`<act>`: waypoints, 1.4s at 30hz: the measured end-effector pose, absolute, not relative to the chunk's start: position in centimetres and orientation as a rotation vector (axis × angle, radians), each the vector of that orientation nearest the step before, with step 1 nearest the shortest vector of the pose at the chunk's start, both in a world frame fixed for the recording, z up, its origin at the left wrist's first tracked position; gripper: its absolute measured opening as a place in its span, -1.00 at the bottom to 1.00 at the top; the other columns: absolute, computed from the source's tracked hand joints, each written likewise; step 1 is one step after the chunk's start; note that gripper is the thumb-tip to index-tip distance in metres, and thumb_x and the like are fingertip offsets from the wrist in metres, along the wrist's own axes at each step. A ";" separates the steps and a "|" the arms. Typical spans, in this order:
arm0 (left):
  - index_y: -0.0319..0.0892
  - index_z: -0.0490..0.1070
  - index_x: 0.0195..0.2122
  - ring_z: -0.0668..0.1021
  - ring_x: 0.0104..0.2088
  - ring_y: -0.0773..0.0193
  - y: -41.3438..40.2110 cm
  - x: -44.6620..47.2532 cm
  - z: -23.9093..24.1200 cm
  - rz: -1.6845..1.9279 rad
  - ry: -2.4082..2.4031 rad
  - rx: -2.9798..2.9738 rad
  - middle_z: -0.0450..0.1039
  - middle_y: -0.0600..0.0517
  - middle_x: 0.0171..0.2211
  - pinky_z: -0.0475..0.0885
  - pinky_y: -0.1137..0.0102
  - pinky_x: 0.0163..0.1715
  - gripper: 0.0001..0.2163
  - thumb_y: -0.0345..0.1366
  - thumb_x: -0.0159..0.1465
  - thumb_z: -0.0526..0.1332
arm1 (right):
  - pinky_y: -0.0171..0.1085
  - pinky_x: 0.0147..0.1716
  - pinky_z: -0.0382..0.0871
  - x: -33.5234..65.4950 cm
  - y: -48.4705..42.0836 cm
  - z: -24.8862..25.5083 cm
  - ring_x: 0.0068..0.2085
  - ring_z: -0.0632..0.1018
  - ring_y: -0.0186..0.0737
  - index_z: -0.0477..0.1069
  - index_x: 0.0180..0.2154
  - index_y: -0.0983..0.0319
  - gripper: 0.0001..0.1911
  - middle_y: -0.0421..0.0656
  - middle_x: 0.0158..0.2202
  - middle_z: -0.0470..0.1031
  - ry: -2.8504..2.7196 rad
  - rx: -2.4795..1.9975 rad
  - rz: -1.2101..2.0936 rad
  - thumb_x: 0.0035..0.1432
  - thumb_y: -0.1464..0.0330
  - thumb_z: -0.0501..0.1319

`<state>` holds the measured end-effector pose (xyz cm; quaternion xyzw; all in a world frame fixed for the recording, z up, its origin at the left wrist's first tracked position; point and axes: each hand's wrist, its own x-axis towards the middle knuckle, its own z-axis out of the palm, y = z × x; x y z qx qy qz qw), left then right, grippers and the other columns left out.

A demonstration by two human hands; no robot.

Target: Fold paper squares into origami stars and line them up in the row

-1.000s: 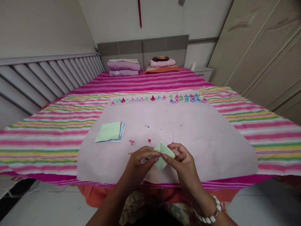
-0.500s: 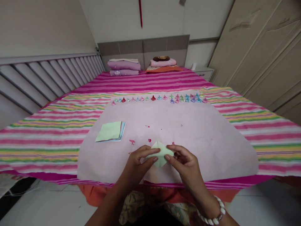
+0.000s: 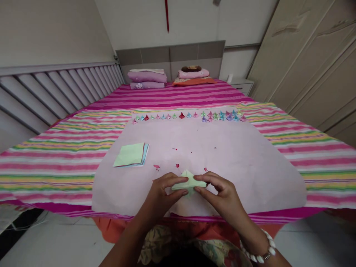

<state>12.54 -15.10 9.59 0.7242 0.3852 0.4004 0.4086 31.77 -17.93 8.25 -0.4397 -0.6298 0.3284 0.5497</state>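
Note:
A folded pale green paper point(image 3: 189, 181) is pinched between both hands just above the pale pink sheet point(image 3: 239, 163) at the near edge of the bed. My left hand point(image 3: 164, 193) grips its left side with thumb and fingers closed. My right hand point(image 3: 221, 193), with a white bead bracelet at the wrist, grips its right side. A small stack of square papers point(image 3: 131, 155), green on top, lies to the left. A row of several small folded paper shapes point(image 3: 189, 116) runs along the far edge of the pink sheet.
The pink sheet lies on a striped pink, green and yellow bedspread point(image 3: 55, 148). Small red scraps point(image 3: 157, 167) dot the sheet near my hands. Folded bedding point(image 3: 147, 79) and pillows sit at the headboard. A slatted rail stands left, wardrobe doors point(image 3: 311, 66) right.
Both hands have lowered the green paper and turned it flatter, so that it shows more edge-on. My fingers have closed tighter on its sides.

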 end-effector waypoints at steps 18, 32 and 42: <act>-0.09 0.58 -0.26 0.53 -0.25 0.22 -14.9 12.4 9.6 1.031 0.986 1.975 0.52 -0.03 -0.32 0.41 0.32 -0.22 -0.88 -0.32 0.18 0.28 | -0.25 -0.38 0.31 31.8 -17.8 9.0 -0.37 0.44 -0.23 0.56 -0.38 0.14 -0.89 -0.19 -0.44 0.37 -1.599 -1.041 0.817 0.15 0.37 0.25; -0.09 0.58 -0.30 0.49 -0.39 0.27 -15.4 13.0 10.0 0.948 1.017 2.002 0.44 0.02 -0.44 0.37 0.38 -0.36 -0.87 -0.31 0.23 0.22 | -0.23 -0.38 0.35 31.0 -17.7 9.1 -0.40 0.47 -0.21 0.52 -0.49 0.18 -0.86 -0.17 -0.48 0.45 -1.448 -1.061 0.935 0.02 0.26 0.35; -0.15 0.47 -0.38 0.45 -0.36 0.26 -16.1 13.4 10.0 0.910 1.066 2.025 0.40 0.04 -0.43 0.31 0.35 -0.29 -0.85 -0.29 0.27 0.15 | -0.24 -0.37 0.34 30.5 -17.9 8.8 -0.43 0.44 -0.24 0.51 -0.53 0.18 -0.80 -0.21 -0.51 0.41 -1.385 -1.046 0.959 0.03 0.23 0.33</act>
